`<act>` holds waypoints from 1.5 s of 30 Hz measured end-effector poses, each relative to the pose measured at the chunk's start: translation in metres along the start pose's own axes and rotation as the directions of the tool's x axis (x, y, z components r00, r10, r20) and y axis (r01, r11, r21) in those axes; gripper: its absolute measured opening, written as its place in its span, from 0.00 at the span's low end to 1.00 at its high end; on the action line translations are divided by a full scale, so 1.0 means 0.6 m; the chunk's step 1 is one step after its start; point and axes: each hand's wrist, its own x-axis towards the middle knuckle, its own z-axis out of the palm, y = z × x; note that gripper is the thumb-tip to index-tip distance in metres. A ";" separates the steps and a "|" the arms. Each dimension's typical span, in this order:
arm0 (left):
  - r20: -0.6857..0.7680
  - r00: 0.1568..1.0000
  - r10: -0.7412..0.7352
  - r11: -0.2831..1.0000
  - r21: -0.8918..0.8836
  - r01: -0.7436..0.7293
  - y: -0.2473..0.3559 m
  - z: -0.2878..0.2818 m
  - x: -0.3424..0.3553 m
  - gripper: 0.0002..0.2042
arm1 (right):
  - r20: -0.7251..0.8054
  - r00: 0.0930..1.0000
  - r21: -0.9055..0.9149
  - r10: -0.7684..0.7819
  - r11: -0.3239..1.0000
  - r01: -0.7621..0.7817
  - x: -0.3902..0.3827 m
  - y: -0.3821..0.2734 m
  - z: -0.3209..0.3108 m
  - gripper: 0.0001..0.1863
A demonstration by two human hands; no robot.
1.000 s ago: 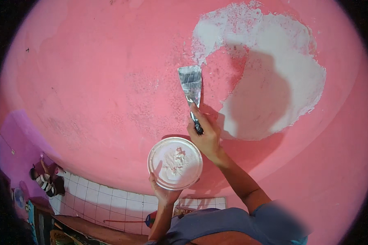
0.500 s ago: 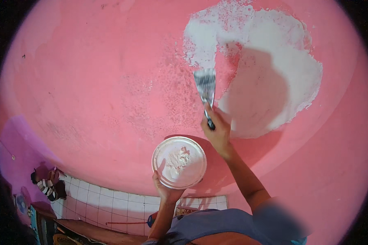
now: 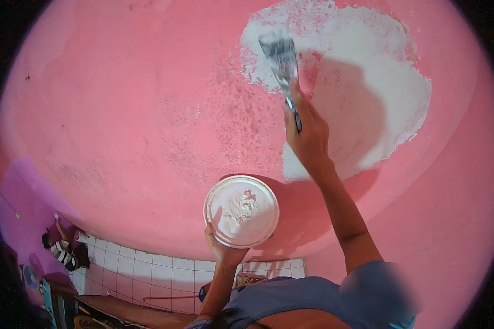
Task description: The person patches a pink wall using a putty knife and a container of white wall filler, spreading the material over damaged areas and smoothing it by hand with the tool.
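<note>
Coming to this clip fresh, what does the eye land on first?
The big white patch on the pink wall, upper right, with a scraper in the right hand over its left part. Next comes the round pale dish of paste in the left hand, below centre. A person in stripes shows small at lower left.

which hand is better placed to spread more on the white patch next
Probably the right hand: it holds the scraper at the white patch, while the left hand, lower down, is occupied supporting the white lid.
</note>
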 end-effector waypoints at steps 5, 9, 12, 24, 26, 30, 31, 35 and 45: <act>-0.050 0.998 0.050 0.999 0.022 -0.048 -0.006 0.007 0.001 0.38 | -0.024 0.991 -0.020 -0.135 0.991 0.134 -0.155 0.022 0.006 0.34; -0.030 0.997 0.075 0.995 0.067 -0.073 -0.004 0.012 0.004 0.39 | 0.021 1.000 0.059 -0.001 0.998 0.000 -0.128 0.002 -0.019 0.30; -0.030 0.997 0.076 0.996 0.047 -0.075 -0.004 0.006 0.002 0.39 | -0.163 0.980 0.011 -0.110 0.994 0.113 -0.019 -0.010 -0.030 0.28; -0.029 0.996 0.083 0.996 0.040 -0.082 -0.005 0.018 0.003 0.40 | 0.024 0.998 -0.010 -0.053 0.999 0.053 -0.081 0.033 -0.018 0.27; -0.044 0.994 0.095 0.994 0.063 -0.092 -0.005 0.018 0.003 0.40 | -0.029 0.997 0.076 -0.074 0.994 0.076 -0.074 0.011 -0.043 0.27; -0.040 0.998 0.053 0.998 0.046 -0.052 0.001 0.023 0.000 0.40 | 0.014 1.000 -0.021 -0.003 1.000 0.003 0.028 -0.021 -0.079 0.28; -0.012 0.999 0.044 0.998 0.036 -0.043 0.002 0.026 -0.001 0.40 | -0.013 0.998 -0.006 -0.066 0.998 0.066 0.054 -0.019 -0.074 0.25; -0.006 1.000 0.004 1.000 -0.030 -0.005 -0.001 0.017 0.003 0.40 | 0.062 0.991 -0.054 -0.115 0.992 0.118 0.070 0.017 -0.064 0.25; -0.057 0.993 0.106 0.994 0.036 -0.104 -0.003 0.029 0.000 0.39 | 0.293 0.946 -0.321 -0.143 0.917 0.238 0.037 0.066 -0.195 0.19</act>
